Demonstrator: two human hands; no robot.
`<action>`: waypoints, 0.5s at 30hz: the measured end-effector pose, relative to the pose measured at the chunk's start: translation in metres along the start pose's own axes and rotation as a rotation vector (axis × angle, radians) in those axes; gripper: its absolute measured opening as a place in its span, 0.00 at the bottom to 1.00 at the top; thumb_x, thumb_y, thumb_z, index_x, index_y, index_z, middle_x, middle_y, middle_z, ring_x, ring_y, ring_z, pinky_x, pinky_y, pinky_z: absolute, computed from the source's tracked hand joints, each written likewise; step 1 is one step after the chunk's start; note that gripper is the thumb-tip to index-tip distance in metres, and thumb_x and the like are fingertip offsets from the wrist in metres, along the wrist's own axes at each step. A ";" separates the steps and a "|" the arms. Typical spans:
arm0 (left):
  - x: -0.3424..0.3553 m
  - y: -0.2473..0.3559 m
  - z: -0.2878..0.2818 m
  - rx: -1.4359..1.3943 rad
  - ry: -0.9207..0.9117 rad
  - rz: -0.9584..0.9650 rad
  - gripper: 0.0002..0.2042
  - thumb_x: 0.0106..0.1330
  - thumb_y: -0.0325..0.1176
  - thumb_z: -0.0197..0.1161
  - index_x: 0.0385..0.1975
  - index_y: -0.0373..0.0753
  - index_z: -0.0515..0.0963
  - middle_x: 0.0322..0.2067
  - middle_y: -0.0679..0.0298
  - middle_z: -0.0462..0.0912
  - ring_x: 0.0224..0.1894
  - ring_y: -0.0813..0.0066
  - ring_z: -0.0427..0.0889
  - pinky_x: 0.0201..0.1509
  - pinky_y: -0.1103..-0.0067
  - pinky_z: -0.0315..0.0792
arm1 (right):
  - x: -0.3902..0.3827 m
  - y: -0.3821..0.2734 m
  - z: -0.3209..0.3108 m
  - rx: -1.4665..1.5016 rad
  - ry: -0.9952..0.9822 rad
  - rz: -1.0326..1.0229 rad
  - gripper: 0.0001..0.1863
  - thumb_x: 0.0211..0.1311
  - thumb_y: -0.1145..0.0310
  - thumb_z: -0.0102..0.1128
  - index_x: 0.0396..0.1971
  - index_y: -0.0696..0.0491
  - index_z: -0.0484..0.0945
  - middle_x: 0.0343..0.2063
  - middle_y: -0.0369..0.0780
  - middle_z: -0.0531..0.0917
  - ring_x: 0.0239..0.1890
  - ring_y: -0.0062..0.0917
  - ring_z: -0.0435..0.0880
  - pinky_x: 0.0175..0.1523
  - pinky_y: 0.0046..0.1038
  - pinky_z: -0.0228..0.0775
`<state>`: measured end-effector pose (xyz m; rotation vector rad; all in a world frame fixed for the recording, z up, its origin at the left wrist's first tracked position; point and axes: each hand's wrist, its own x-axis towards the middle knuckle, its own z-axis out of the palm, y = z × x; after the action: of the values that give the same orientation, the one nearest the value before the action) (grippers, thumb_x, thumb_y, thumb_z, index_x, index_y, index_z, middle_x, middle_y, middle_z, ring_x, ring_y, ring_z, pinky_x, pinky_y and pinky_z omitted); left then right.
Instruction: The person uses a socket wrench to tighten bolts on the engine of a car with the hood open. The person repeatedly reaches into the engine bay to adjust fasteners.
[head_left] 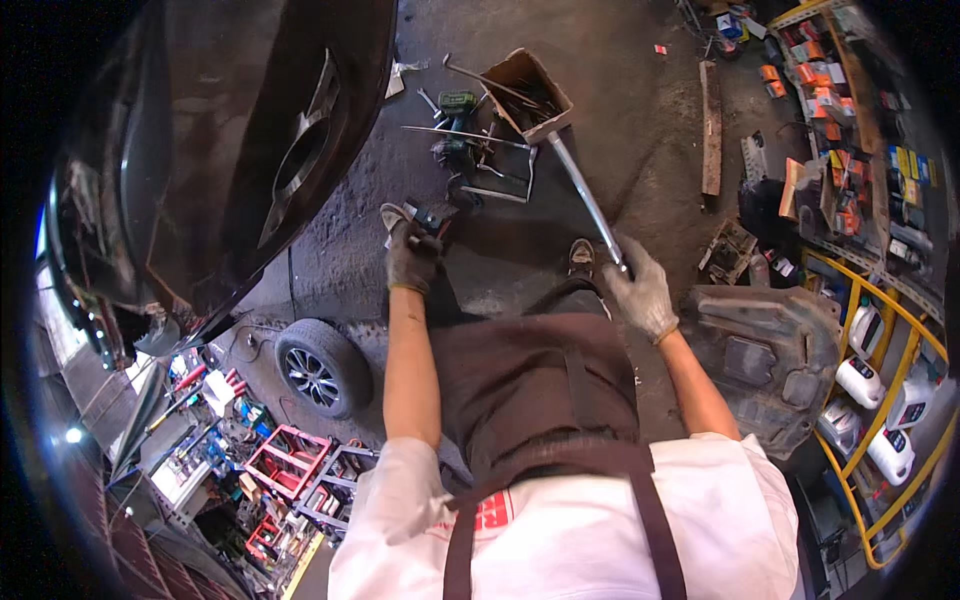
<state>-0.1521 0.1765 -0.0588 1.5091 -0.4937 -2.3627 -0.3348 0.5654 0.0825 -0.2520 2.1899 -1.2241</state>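
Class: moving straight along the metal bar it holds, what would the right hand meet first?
Following the metal bar, the right hand would probably meet the open brown box first, though depth is unclear and it might pass above.

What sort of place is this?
Most likely a car repair workshop: a dark car at the left, an alloy wheel with tire standing off any vehicle, and white plastic jugs racked at the right.

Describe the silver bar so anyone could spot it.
From the dark car at left, look right to the gloved right hand. Its fingers hold the silver bar, slanting toward an open box. It is straight and thicker than the thin rods nearby.
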 end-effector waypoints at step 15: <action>0.145 -0.122 -0.042 0.655 0.301 -0.295 0.15 0.67 0.42 0.61 0.42 0.37 0.73 0.31 0.62 0.77 0.30 0.67 0.81 0.30 0.67 0.79 | 0.217 0.161 0.150 -0.220 0.386 0.209 0.21 0.66 0.57 0.62 0.45 0.61 0.80 0.33 0.49 0.85 0.36 0.34 0.84 0.44 0.36 0.73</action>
<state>-0.1806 0.2194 -0.2458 2.3146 -1.1073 -2.2169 -0.3987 0.4532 -0.1983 0.1372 2.6088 -0.9768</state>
